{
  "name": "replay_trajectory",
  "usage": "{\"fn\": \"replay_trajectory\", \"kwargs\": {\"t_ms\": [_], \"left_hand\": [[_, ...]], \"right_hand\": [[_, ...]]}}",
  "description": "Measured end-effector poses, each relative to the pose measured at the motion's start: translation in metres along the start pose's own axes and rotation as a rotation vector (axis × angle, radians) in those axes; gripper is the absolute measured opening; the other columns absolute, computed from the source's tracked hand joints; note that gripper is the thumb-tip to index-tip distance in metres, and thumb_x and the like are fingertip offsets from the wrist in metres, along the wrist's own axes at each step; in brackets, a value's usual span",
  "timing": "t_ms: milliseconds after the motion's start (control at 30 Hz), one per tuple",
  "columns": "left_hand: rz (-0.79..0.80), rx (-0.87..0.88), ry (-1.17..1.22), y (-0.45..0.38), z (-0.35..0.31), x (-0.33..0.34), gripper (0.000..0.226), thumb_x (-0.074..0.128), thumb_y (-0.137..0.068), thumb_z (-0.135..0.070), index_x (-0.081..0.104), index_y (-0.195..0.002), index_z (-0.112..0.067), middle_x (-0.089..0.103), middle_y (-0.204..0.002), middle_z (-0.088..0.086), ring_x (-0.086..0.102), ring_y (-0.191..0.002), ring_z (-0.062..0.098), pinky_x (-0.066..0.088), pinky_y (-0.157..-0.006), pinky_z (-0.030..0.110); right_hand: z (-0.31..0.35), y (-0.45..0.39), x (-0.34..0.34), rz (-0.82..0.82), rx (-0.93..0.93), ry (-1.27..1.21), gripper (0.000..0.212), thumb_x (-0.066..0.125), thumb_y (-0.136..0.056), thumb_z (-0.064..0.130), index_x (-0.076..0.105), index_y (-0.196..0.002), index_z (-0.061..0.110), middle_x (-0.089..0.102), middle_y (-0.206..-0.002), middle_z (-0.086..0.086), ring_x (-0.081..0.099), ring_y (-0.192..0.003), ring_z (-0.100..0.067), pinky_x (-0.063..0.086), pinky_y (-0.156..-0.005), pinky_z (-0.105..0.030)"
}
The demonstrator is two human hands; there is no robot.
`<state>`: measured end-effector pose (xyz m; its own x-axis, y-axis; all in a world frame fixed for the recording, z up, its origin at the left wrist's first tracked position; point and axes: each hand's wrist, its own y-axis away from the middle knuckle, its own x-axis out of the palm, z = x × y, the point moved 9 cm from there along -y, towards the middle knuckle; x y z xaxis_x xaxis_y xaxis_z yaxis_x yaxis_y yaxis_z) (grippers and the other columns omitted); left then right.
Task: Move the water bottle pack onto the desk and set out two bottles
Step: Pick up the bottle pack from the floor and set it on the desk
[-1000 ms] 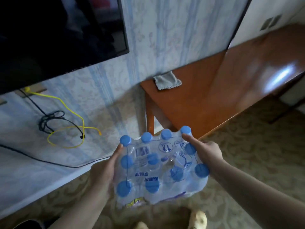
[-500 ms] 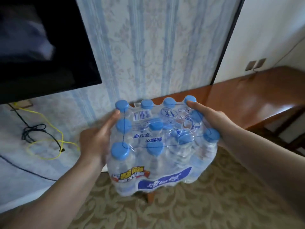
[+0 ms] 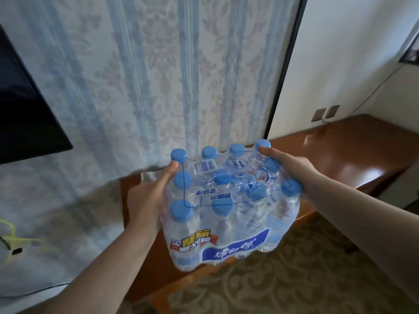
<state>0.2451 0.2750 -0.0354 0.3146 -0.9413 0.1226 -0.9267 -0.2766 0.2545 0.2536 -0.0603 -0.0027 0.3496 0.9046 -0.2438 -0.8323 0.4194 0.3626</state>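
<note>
A shrink-wrapped water bottle pack (image 3: pixel 229 207) with several blue caps and a blue and orange label hangs in the air in front of me. My left hand (image 3: pixel 147 198) presses flat against its left side. My right hand (image 3: pixel 292 168) grips its right side, fingers over the top corner caps. The pack sits over the left end of the glossy brown wooden desk (image 3: pixel 353 150), whose near edge it hides. Whether the pack touches the desktop I cannot tell.
A dark TV screen (image 3: pixel 25 114) hangs on the striped wallpaper at the left. Yellow and black cables (image 3: pixel 11 241) dangle on the wall at lower left. Wall sockets (image 3: pixel 324 113) sit above the desk's far end. Patterned carpet (image 3: pixel 294 279) covers the floor.
Both hands have lifted the pack from low near the floor up and forward over the desk's left end. The view has tilted up, and the grey cloth on the desk is hidden.
</note>
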Motion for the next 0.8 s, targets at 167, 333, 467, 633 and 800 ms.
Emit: {"fn": "replay_trajectory", "kwargs": {"t_ms": [167,333,467,633,800], "left_hand": [[-0.061,-0.029,-0.078,-0.03,0.009,0.044,0.07,0.081,-0.021,-0.073,0.056,-0.052,-0.015,0.061,-0.042,-0.006,0.057,-0.036,0.011,0.044,-0.039,0.024],[-0.051,-0.023,-0.147,-0.051,0.016,0.093,0.055,0.082,-0.03,-0.071,0.05,-0.039,-0.026,0.058,-0.042,-0.008,0.057,-0.039,0.012,0.049,-0.046,0.032],[-0.102,-0.038,-0.209,-0.058,0.029,0.125,0.06,0.08,-0.028,-0.071,0.051,-0.046,-0.022,0.057,-0.037,-0.008,0.052,-0.032,0.008,0.038,-0.039,0.023],[-0.186,0.047,-0.344,-0.058,0.034,0.171,0.048,0.072,-0.037,-0.078,0.058,-0.03,-0.033,0.055,-0.036,0.009,0.047,-0.029,0.017,0.039,-0.046,0.029],[-0.253,-0.022,-0.431,-0.069,0.054,0.21,0.077,0.065,-0.036,-0.088,0.065,-0.04,-0.011,0.066,-0.047,0.016,0.061,-0.038,0.022,0.048,-0.05,0.031]], "right_hand": [[0.001,-0.052,-0.029,-0.06,0.0,0.032,0.076,0.082,-0.03,0.068,0.067,-0.077,0.011,0.074,-0.069,-0.003,0.071,-0.058,-0.018,0.05,-0.046,-0.022],[-0.003,-0.106,-0.052,-0.045,0.045,0.009,0.077,0.085,-0.027,0.066,0.067,-0.076,0.01,0.075,-0.07,-0.006,0.073,-0.061,-0.022,0.058,-0.057,-0.031],[-0.005,-0.151,-0.065,0.02,0.062,0.016,0.087,0.087,-0.022,0.065,0.07,-0.083,0.006,0.076,-0.08,-0.01,0.075,-0.07,-0.028,0.061,-0.074,-0.042],[0.001,-0.214,-0.083,0.099,0.048,0.1,0.07,0.086,-0.035,0.064,0.07,-0.073,0.008,0.07,-0.048,0.002,0.068,-0.041,-0.015,0.049,-0.035,-0.019],[0.004,-0.274,-0.095,0.208,0.044,0.17,0.073,0.083,-0.035,0.068,0.073,-0.075,0.007,0.074,-0.057,-0.002,0.073,-0.052,-0.019,0.055,-0.045,-0.024]]}}
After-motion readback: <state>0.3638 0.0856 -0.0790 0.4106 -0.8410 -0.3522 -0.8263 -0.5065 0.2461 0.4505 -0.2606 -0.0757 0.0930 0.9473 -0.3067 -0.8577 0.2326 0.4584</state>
